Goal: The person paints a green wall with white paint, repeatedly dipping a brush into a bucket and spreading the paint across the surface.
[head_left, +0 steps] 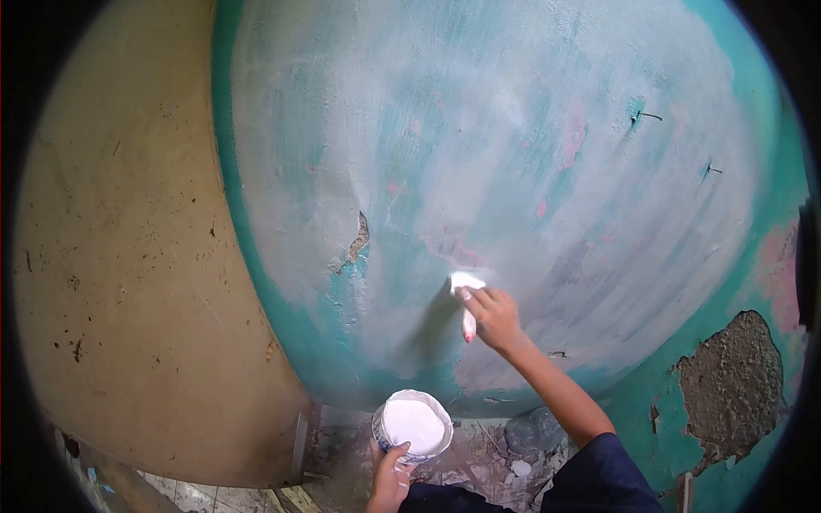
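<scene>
My right hand [493, 315] is closed around a paintbrush [469, 321], whose bristles are coated white and rest at or very near the wall [530, 205]. The reddish end of the handle points down. White streaks cover much of the wall's teal surface, with pink patches showing through. Lower down, my left hand [390, 472] grips a small tub [441, 453] by its rim, thumb over the edge. White paint [412, 426] fills most of the tub, and its outside looks patterned.
A tan panel [145, 282] stands on the left. Two bent hooks or nails [652, 115] stick out of the wall at upper right. Bare rough plaster [737, 385] shows at lower right. Debris and a grey plastic bag [534, 432] lie on the dirty floor [479, 462].
</scene>
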A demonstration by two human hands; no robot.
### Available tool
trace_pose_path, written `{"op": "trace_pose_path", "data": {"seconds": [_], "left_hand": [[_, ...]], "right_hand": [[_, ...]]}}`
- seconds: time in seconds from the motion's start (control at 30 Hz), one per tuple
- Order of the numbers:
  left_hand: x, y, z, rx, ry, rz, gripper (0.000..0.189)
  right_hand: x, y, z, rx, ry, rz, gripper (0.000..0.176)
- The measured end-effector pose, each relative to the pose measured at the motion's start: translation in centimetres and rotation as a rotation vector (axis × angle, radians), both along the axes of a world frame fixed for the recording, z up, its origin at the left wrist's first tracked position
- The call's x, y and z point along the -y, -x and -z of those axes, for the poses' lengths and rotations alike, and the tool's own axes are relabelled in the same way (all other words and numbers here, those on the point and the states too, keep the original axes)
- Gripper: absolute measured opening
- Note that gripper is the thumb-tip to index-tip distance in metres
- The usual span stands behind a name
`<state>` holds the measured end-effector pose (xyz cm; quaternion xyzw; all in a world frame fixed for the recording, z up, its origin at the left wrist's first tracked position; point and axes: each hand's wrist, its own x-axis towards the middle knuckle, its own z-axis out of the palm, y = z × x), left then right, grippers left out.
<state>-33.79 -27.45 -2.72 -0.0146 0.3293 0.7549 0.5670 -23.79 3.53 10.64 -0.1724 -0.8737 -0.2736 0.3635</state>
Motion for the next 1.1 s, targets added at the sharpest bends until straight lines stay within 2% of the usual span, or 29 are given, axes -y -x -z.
{"op": "trace_pose_path", "data": {"seconds": [0.1, 0.17, 0.23, 0.3, 0.37, 0.4, 0.47, 0.5, 0.6, 0.67, 0.7, 0.73, 0.83, 0.9, 0.97, 1.03, 1.1], "left_hand": [[0.2, 0.0, -0.3, 0.003, 0.025, -0.015, 0.065], [0.3, 0.1, -0.6, 0.013, 0.013, -0.021, 0.065], [0.3, 0.0, -0.6, 0.031, 0.005, -0.027, 0.066], [0.4, 0.0, -0.2, 0.018, 0.034, -0.033, 0.069], [0.4, -0.1, 0.3, 0.006, 0.028, -0.041, 0.066], [0.5, -0.3, 0.6, -0.014, 0.021, -0.042, 0.062], [0.4, -0.3, 1.2, -0.005, 0.039, -0.052, 0.062], [0.3, -0.4, 1.3, -0.004, 0.052, -0.052, 0.062], [0.2, -0.2, 1.3, 0.026, 0.036, -0.039, 0.067], [0.1, -0.2, 1.1, 0.034, 0.031, -0.042, 0.067], [0.1, -0.1, 1.1, 0.036, 0.026, -0.039, 0.067], [0.1, -0.1, 1.0, 0.035, 0.028, -0.041, 0.067], [0.2, -0.2, 0.8, 0.041, 0.028, -0.054, 0.067], [0.4, -0.2, 0.7, 0.054, 0.026, -0.051, 0.067], [0.5, -0.2, 0.3, 0.061, 0.022, -0.056, 0.068], [0.6, -0.2, 0.3, 0.066, 0.022, -0.058, 0.068], [0.6, -0.1, 0.5, 0.058, 0.054, -0.063, 0.069]], "right_hand": [[-0.4, -0.4, -1.0, 0.006, 0.112, -0.067, 0.03], [-2.7, -0.6, -5.2, -0.012, 0.185, 0.026, 0.03], [-2.6, -0.1, -12.3, -0.199, 0.037, -0.079, 0.029], [-1.9, 0.0, -17.7, -0.32, -0.047, 0.02, 0.035], [-1.7, 0.4, -20.1, -0.453, -0.104, 0.069, 0.044], [-1.7, 0.6, -20.4, -0.485, -0.121, 0.101, 0.047], [-1.9, 0.7, -17.2, -0.461, -0.149, 0.089, 0.049], [-1.2, 0.9, -14.9, -0.365, -0.141, 0.138, 0.049], [-1.0, 2.0, -5.0, -0.204, -0.144, 0.04, 0.043], [0.6, 2.4, 0.6, -0.085, 0.003, 0.067, 0.037], [0.9, 2.9, 2.1, -0.104, 0.039, -0.005, 0.036], [1.2, 2.9, 1.9, -0.105, 0.041, -0.007, 0.036], [0.6, 2.1, -0.2, -0.061, 0.355, 0.024, 0.037], [-2.1, 1.5, -4.0, -0.104, 0.219, 0.011, 0.029], [-2.1, 1.7, -10.7, -0.253, 0.078, -0.165, 0.027], [-0.4, 2.6, -15.1, -0.358, 0.013, -0.006, 0.038], [-0.3, 3.1, -15.9, -0.406, -0.071, 0.039, 0.039]]}}
